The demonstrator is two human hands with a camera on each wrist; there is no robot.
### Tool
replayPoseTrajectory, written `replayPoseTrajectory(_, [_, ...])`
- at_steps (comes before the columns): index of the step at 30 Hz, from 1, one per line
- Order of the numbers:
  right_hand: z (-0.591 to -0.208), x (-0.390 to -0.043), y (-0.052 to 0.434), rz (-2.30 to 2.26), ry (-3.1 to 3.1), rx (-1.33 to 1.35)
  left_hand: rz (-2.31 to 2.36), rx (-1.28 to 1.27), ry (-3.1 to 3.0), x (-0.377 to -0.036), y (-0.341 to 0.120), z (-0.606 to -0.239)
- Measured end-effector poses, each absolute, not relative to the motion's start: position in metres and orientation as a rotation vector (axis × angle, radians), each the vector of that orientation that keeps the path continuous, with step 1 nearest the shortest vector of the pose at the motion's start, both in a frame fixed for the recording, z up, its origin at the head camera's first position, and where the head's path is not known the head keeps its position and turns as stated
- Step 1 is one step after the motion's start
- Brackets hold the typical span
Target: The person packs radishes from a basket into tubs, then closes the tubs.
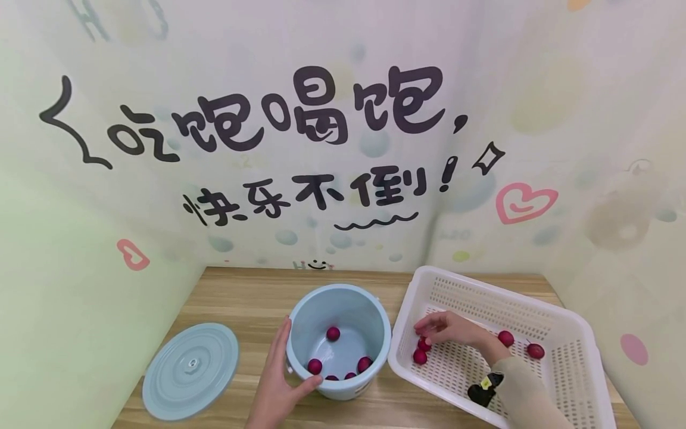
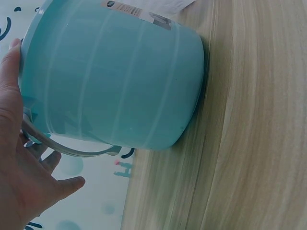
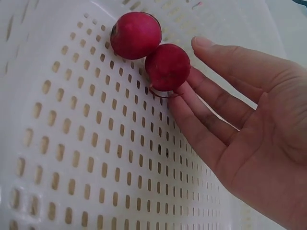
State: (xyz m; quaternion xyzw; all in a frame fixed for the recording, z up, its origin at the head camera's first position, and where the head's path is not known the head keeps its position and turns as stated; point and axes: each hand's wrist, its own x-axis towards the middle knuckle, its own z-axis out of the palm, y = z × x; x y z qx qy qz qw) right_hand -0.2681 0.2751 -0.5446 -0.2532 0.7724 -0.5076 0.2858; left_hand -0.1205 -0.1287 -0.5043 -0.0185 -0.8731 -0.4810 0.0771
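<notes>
My left hand point(image 1: 276, 375) rests against the light blue bucket point(image 1: 339, 287), its thumb at the near rim and its fingers along the left side. In the left wrist view those fingers are spread by the bucket's handle point(image 2: 72, 150). Several red radishes point(image 1: 333, 333) lie inside the bucket. Over the white perforated basket point(image 1: 581, 351), my right hand point(image 1: 455, 329) reaches toward two radishes near its left wall. The right wrist view shows its fingertips beside the nearer radish point(image 3: 168, 67), the thumb apart from it; the other radish point(image 3: 136, 35) touches the first.
A round light blue lid point(image 1: 192, 370) lies on the wooden table point(image 1: 241, 298), left of the bucket. Two more radishes point(image 1: 505, 338) are farther right in the basket. A black wrist device point(image 1: 482, 392) is on the right wrist. Printed wall sheets point(image 1: 321, 244) stand behind and at both sides.
</notes>
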Motion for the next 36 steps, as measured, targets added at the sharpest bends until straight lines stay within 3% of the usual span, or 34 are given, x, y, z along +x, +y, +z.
replayPoseTrajectory(36, [-0.5479, -0.2677, 0.274, -1.317, 2.013, -0.61, -1.437, -0.05, -2.618, -0.1195, -0.1282, -0.5026])
